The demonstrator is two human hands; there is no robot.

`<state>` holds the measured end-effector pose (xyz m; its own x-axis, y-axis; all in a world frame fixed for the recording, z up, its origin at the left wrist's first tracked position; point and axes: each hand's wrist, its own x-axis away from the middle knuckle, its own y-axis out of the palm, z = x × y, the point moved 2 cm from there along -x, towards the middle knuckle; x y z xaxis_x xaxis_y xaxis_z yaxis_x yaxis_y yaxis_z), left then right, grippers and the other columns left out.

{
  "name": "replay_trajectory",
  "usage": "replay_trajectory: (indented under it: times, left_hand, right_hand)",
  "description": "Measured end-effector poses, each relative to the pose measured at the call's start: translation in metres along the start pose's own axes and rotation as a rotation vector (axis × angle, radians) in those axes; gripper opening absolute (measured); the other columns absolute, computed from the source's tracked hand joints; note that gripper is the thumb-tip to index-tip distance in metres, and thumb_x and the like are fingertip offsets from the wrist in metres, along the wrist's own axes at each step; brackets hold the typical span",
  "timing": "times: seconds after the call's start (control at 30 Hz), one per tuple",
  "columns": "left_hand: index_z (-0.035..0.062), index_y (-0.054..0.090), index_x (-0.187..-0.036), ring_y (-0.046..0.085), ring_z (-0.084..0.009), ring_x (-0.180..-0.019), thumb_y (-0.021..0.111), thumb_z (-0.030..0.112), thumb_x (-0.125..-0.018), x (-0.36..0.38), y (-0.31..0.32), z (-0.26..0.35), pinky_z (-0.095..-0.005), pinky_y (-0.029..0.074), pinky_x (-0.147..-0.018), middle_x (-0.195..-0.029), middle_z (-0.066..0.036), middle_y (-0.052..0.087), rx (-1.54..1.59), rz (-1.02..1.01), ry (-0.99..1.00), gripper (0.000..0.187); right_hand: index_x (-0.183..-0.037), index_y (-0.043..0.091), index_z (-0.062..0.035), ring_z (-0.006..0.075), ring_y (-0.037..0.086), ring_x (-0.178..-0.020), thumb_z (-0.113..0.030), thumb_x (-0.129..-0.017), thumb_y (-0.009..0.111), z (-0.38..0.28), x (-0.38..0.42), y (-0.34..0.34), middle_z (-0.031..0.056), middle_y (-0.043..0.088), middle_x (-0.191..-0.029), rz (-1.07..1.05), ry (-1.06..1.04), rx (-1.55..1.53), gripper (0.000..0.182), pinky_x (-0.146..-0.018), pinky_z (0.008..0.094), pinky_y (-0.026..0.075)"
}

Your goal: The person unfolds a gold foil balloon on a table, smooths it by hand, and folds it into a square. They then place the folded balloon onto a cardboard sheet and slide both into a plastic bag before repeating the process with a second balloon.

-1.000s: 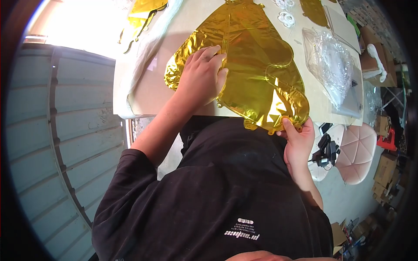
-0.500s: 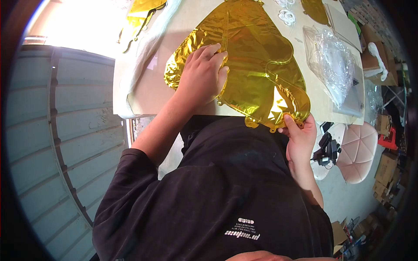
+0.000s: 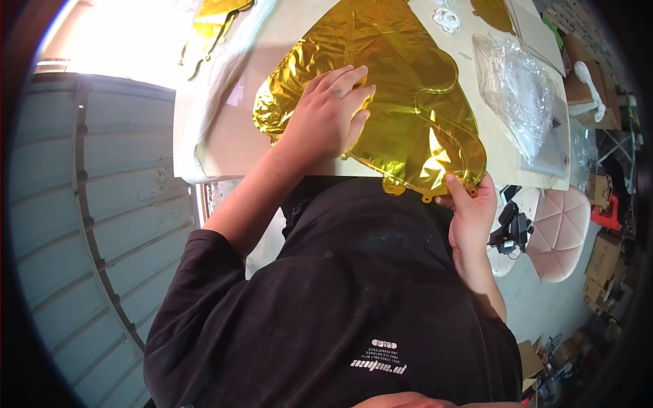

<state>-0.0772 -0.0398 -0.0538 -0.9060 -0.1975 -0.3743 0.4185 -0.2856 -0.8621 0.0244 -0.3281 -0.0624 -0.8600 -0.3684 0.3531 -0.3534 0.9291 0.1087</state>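
A large flat gold foil balloon lies on the pale table, its lower edge reaching the table's front edge. My left hand rests on the foil's left middle part, palm down, fingers spread and slightly bent. At the lower right corner, my right hand pinches the foil's rim between thumb and fingers. Small tabs with holes stick out along the lower rim near that hand. A curved seam runs down the right side of the foil.
Clear plastic bags lie on the table's right side. White ribbon coils and more gold foil are at the back. A translucent plastic strip runs along the left. Beyond the table stand a padded chair and cardboard boxes.
My left hand has slid slightly to the right over the foil, its fingers more spread. My right hand keeps its pinch at the corner, almost unmoved.
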Motion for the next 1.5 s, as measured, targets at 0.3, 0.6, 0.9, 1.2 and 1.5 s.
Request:
replay_trajectory:
  times: [0.3,0.6,0.9,1.2,1.5]
  left_hand:
    - [0.0045,0.075,-0.126,0.06,-0.0351,-0.139,0.076,0.013,-0.094,0.0,0.0,0.001,-0.0479,0.046,-0.118,-0.145,-0.015,0.068,0.017,0.06,0.034,0.033]
    - [0.0052,0.077,-0.124,0.06,-0.0336,-0.14,0.075,0.014,-0.092,0.001,0.004,-0.001,-0.0482,0.044,-0.119,-0.144,-0.016,0.069,-0.009,0.074,0.029,0.034]
    - [0.0048,0.074,-0.13,0.059,-0.0351,-0.14,0.074,0.003,-0.079,0.002,0.001,-0.004,-0.0486,0.044,-0.119,-0.146,-0.017,0.067,-0.02,0.035,0.057,0.051]
    - [0.0053,0.075,-0.128,0.061,-0.0355,-0.138,0.073,0.001,-0.081,0.003,0.005,-0.008,-0.0477,0.044,-0.118,-0.144,-0.016,0.069,0.001,0.064,0.056,0.048]
    - [0.0059,0.076,-0.127,0.06,-0.0375,-0.138,0.07,0.006,-0.094,0.002,0.0,-0.006,-0.0485,0.044,-0.118,-0.146,-0.016,0.068,0.096,0.052,0.012,0.033]
  right_hand:
    - [-0.12,0.066,-0.0016,0.0073,0.066,-0.082,0.0,-0.1,0.079,-0.014,0.008,0.003,0.0026,0.073,-0.106,-0.006,-0.115,0.143,0.023,-0.07,0.0208,0.054]
    - [-0.098,0.073,-0.0056,0.0396,0.066,-0.122,-0.003,-0.083,0.087,-0.043,0.015,0.05,0.012,0.07,-0.114,-0.404,-1.004,0.826,0.021,-0.106,0.0481,0.052]
    - [-0.114,0.074,-0.0066,0.0396,0.062,-0.135,-0.036,-0.073,0.1,-0.026,0.006,0.064,0.0127,0.071,-0.128,-0.59,-1.11,0.896,0.057,-0.114,0.0554,0.048]
    - [-0.132,0.069,-0.0027,0.0427,0.052,-0.15,-0.028,-0.075,0.097,-0.014,-0.006,0.06,0.0173,0.063,-0.149,-0.487,-0.988,1.168,0.068,-0.128,0.0602,0.038]
    - [-0.129,0.071,-0.0031,0.0406,0.053,-0.15,-0.024,-0.079,0.094,-0.019,-0.008,0.057,0.0158,0.065,-0.145,-0.619,-0.974,1.11,0.059,-0.129,0.0599,0.038]
